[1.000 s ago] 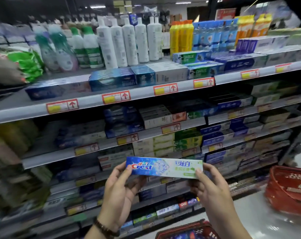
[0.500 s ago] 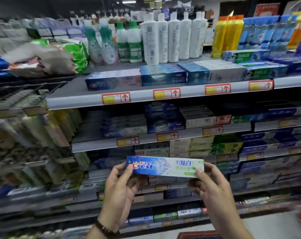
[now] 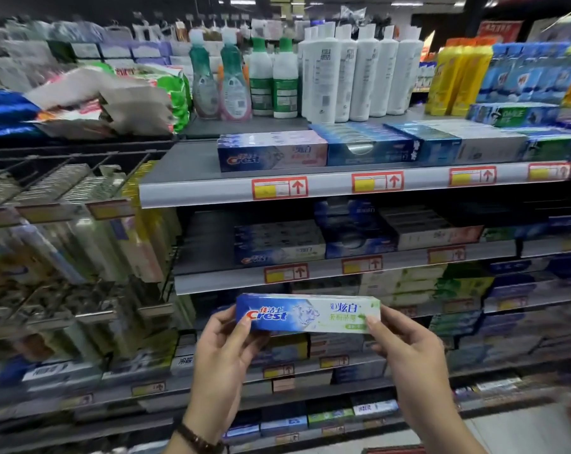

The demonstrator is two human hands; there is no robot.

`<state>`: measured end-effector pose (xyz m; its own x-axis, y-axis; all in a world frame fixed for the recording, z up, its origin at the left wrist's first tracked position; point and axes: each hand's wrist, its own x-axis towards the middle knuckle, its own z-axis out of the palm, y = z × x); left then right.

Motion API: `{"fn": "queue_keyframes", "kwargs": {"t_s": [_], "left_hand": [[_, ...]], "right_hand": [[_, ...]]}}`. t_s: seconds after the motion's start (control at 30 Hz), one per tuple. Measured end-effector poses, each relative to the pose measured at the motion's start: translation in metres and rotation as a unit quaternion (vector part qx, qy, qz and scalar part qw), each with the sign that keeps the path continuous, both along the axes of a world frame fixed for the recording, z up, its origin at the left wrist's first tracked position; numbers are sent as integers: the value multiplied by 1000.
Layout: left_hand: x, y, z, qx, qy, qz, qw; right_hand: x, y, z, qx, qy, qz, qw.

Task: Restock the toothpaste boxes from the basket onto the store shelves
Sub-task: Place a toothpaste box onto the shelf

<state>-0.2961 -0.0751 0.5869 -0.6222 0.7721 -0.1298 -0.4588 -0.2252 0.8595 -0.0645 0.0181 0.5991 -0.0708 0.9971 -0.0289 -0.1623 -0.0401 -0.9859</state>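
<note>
A blue, white and green Crest toothpaste box point(image 3: 308, 312) is held level in front of the shelves, at about the third shelf's height. My left hand point(image 3: 225, 358) pinches its blue left end and my right hand point(image 3: 408, 352) pinches its green right end. A stack of similar Crest boxes point(image 3: 279, 249) lies on the second shelf point(image 3: 231, 280) just above, with bare shelf to its left. A pink and blue Crest box point(image 3: 272, 152) lies on the top shelf point(image 3: 192, 188). The basket is almost out of view; only a red rim point(image 3: 395, 449) shows at the bottom edge.
Shampoo and soap bottles point(image 3: 336, 77) stand at the back of the top shelf. More toothpaste boxes point(image 3: 418, 142) fill the shelves to the right. Wire racks with toothbrush packs point(image 3: 81, 244) stand at the left. Grey floor point(image 3: 523, 430) lies at the lower right.
The view has swung left along the shelves, so the red baskets have slid out of sight. Both hands hold the box in the same grip at the same height.
</note>
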Motion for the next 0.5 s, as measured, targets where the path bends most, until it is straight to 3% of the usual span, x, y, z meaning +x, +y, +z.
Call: {"fn": "queue_keyframes", "kwargs": {"t_s": [0.5], "left_hand": [[-51,20,-1,-62,196,50,977]], "right_hand": [[-50,39,12,56,-82,-14,995]]}}
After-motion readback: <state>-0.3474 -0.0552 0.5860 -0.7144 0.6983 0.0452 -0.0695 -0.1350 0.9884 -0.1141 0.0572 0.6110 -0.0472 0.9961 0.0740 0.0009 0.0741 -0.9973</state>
